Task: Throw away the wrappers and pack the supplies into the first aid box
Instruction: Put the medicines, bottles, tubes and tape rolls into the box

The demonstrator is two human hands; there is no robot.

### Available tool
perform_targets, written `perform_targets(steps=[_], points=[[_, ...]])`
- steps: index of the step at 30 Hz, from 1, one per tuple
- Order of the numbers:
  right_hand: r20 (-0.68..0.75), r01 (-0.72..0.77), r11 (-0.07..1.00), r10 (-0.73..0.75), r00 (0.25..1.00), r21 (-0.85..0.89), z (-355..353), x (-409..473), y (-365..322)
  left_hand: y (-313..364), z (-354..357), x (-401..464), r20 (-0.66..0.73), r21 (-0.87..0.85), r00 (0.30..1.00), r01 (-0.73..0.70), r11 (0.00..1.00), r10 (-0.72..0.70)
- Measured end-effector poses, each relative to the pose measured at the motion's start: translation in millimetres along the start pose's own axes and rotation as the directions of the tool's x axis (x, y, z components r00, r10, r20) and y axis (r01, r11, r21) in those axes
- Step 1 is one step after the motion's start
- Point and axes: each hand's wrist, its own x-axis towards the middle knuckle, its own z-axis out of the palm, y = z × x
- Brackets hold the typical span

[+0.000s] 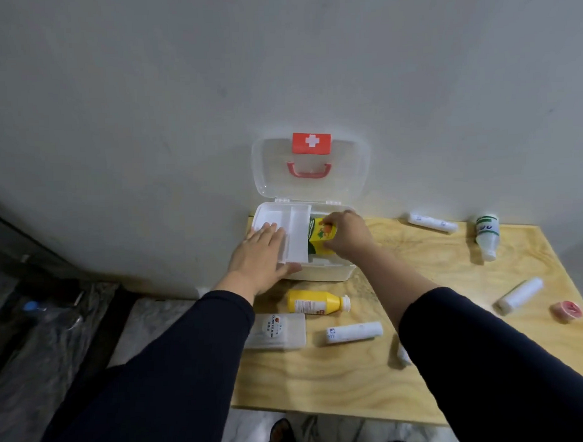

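Head view. First aid box (318, 272) at frame centre, at the back edge of a wooden table (355, 377), against the wall. Clear lid (348, 172) stands open, with red cross latch and red handle.

Left hand (260, 258): arm reaches in from lower left, dark sleeve, palm down, fingers flat and spread on the white inner tray (294, 234), which covers the left part of the box. Grasps nothing.

Right hand (345, 233): arm reaches in from lower right, fingers and thumb closed around a yellow carton (322, 236), held partly inside the box's open right part, just beside the tray.

On the table, below the box: yellow bottle (314, 302) on its side, flat clear case (277, 330), gauze roll (353, 332). Right of frame: two more wrapped rolls, a white bottle (486, 235) with green label lying down, pink tape roll (567, 311).
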Motion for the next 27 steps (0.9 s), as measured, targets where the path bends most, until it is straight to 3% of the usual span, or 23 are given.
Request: perform_targets(steps=[11, 16, 21, 27], points=[[0.002, -0.134, 0.988, 0.135, 0.991, 0.071, 37.2, 16.5, -14.2, -2.1, 7.6, -0.5, -0.027, 0.015, 1.0, -0.007, 1.0, 0.008], [0.042, -0.073, 0.997, 0.072, 0.997, 0.024, 20.4, 5.7, -14.3, -2.4, -7.3, -2.4, -0.004, -0.006, 1.0, -0.03, 1.0, 0.03], [0.03, 0.044, 0.998, -0.043, 0.999, -0.047, -3.1, -28.3, -18.6, 5.9, -31.7, -23.3, -0.093, -0.028, 0.995, -0.046, 0.999, 0.043], [0.02, 0.175, 0.979, -0.174, 0.984, -0.101, -7.0, -86.6, -25.5, 19.8, -29.6, -90.1, -0.063, -0.164, 0.995, 0.067, 0.984, -0.078]])
